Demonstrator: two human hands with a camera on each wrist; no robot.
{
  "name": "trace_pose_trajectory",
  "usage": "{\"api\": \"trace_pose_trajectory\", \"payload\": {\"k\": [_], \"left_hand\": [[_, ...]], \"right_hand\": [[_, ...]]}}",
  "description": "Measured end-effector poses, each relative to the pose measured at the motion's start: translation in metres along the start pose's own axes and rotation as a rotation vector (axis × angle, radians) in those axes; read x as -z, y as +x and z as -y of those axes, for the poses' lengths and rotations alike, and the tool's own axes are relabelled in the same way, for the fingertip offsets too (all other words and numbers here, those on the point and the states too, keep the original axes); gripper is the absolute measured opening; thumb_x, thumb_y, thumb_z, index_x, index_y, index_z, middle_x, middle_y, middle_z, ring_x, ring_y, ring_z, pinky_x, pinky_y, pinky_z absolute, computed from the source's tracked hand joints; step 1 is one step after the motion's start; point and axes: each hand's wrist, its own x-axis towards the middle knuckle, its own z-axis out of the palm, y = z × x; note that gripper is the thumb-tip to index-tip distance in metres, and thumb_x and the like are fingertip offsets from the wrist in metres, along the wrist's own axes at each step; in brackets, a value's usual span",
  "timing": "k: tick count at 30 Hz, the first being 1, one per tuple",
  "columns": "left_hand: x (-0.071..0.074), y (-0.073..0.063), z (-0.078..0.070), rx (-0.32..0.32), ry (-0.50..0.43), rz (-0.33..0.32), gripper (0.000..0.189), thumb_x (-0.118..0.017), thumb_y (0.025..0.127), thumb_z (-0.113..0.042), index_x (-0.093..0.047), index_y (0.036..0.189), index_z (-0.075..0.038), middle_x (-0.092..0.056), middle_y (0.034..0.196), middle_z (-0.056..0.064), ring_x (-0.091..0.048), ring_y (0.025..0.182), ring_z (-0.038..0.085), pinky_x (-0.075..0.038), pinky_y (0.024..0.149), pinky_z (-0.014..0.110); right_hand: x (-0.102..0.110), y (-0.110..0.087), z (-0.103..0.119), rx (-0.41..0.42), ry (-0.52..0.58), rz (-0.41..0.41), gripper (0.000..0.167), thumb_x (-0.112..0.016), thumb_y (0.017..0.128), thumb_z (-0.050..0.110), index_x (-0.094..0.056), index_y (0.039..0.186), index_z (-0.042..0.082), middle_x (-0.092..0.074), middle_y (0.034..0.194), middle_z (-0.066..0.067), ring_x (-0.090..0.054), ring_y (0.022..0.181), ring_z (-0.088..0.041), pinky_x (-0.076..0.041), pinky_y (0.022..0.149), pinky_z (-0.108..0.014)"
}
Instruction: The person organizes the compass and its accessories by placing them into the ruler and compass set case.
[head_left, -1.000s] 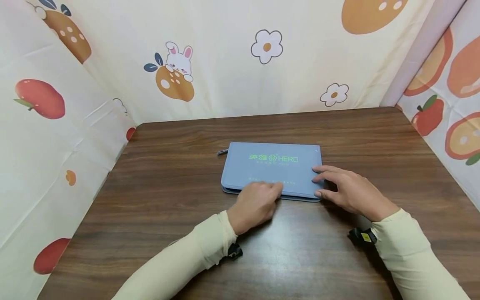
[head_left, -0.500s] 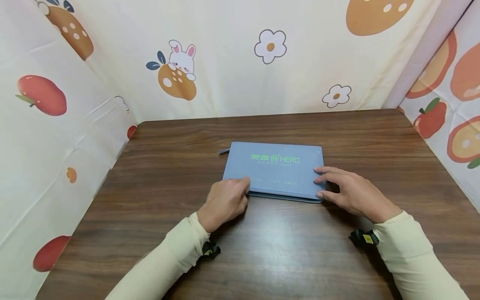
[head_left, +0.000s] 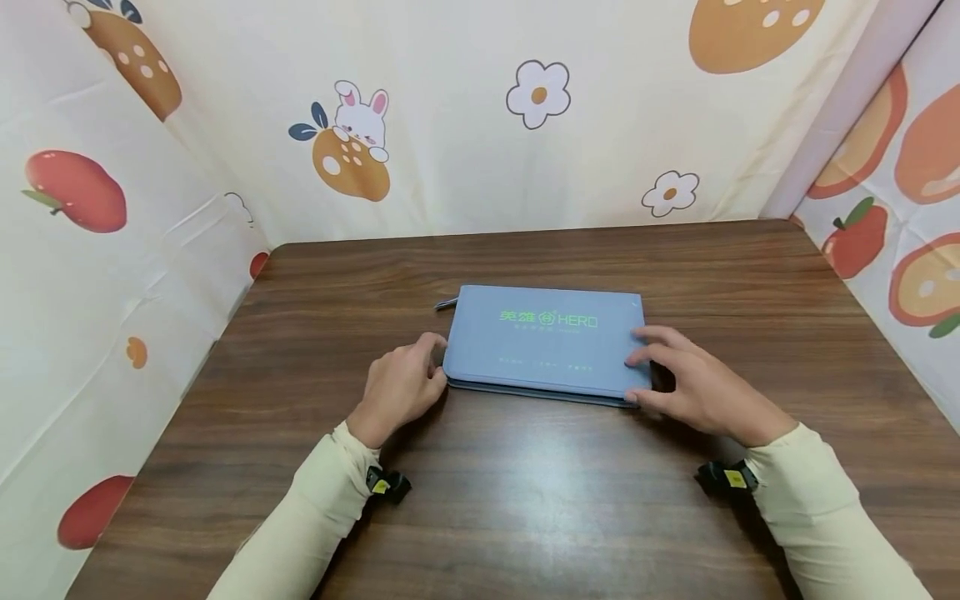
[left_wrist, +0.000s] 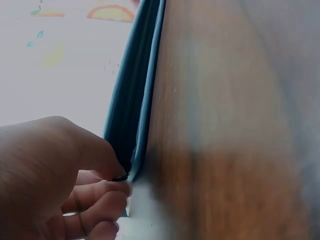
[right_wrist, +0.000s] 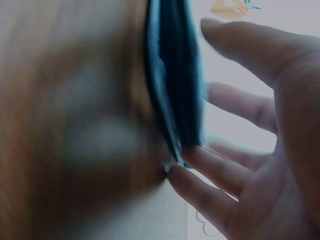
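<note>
A flat blue zip case [head_left: 543, 342], printed with green lettering and "HERO", lies on the wooden table. At its front left corner is my left hand [head_left: 401, 387]. In the left wrist view, thumb and forefinger pinch a small dark zipper pull [left_wrist: 121, 177] beside the case's edge; most of the pull is hidden. My right hand [head_left: 705, 383] rests at the right end of the case, its fingers spread and loosely bent, fingertips touching the side and top edge. The right wrist view shows the case's side [right_wrist: 177, 75] close to these fingers.
A blue strap [head_left: 446, 304] sticks out from the case's back left corner. The brown tabletop [head_left: 337, 292] stretches around the case. Curtains with fruit and flower prints [head_left: 450, 125] hang behind and on both sides. Each wrist wears a black band [head_left: 723, 477].
My left hand has slid leftward along the case's front edge, from near the middle to the front left corner. The right hand stays at the right end, and the case has barely moved.
</note>
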Motion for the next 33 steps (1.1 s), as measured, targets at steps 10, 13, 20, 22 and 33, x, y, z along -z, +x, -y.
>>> {"api": "trace_pose_trajectory", "payload": {"k": [10,13,20,22,33], "left_hand": [[-0.001,0.007,0.013,-0.001,0.037,0.011,0.013,-0.069,0.093,-0.019,-0.081,0.099,-0.021,-0.066,0.087,-0.005,-0.066,0.078,0.020,-0.052,0.058,0.039],[0.000,0.014,0.015,-0.016,0.072,0.007,0.012,-0.069,0.093,-0.021,-0.081,0.095,-0.022,-0.064,0.085,-0.006,-0.064,0.072,0.019,-0.050,0.054,0.038],[-0.001,0.042,0.019,0.010,0.100,0.039,0.015,-0.066,0.095,-0.024,-0.081,0.096,-0.021,-0.067,0.090,-0.003,-0.064,0.070,0.021,-0.050,0.054,0.039],[-0.002,0.051,0.019,0.028,0.104,0.051,0.016,-0.065,0.096,-0.025,-0.081,0.098,-0.022,-0.068,0.093,-0.002,-0.063,0.070,0.022,-0.050,0.054,0.040],[-0.013,0.088,0.021,0.125,0.097,0.076,0.021,-0.059,0.100,-0.029,-0.079,0.102,-0.022,-0.072,0.099,-0.002,-0.061,0.068,0.021,-0.049,0.056,0.040]], "right_hand": [[-0.006,0.000,0.004,-0.091,-0.039,0.083,0.087,-0.067,0.085,0.066,-0.044,0.153,0.019,-0.012,0.163,-0.026,-0.038,0.137,-0.050,-0.042,0.098,-0.062],[-0.005,-0.001,0.004,-0.083,-0.030,0.084,0.084,-0.069,0.085,0.063,-0.045,0.152,0.018,-0.016,0.161,-0.029,-0.040,0.134,-0.052,-0.042,0.098,-0.062],[-0.002,-0.001,0.001,-0.080,-0.052,0.093,0.083,-0.069,0.084,0.064,-0.048,0.151,0.020,-0.020,0.161,-0.025,-0.036,0.139,-0.047,-0.040,0.101,-0.060],[-0.001,-0.001,0.000,-0.081,-0.057,0.096,0.083,-0.069,0.084,0.066,-0.048,0.151,0.021,-0.021,0.162,-0.023,-0.033,0.141,-0.045,-0.039,0.102,-0.060],[0.001,-0.001,-0.002,-0.107,-0.064,0.123,0.084,-0.066,0.085,0.068,-0.044,0.153,0.024,-0.017,0.164,-0.019,-0.029,0.144,-0.044,-0.038,0.103,-0.062]]}}
